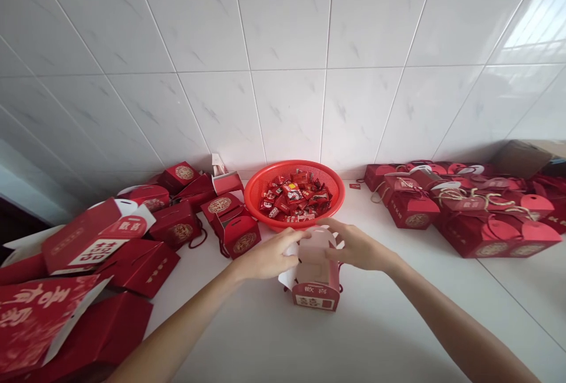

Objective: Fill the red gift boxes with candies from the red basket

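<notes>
In front of me on the white table stands a small red gift box (315,294) with its top open and its pale inside showing. My left hand (272,254) holds the box at its left flap, with the fingertips curled over the far edge. At the right side, my right hand (358,247) grips the right and far flaps between thumb and fingers. Beyond the box sits an orange-red plastic basket (250,188) with many red-wrapped candies (294,193) in it. Part of the far flap is hidden behind my fingers.
Several open red boxes (236,227) and a large red bag (39,318) crowd the left. On the right are closed red boxes (413,209), some with twine. A small red wrapper (354,186) lies near the tiled wall (289,118). A cardboard box (522,156) stands far right.
</notes>
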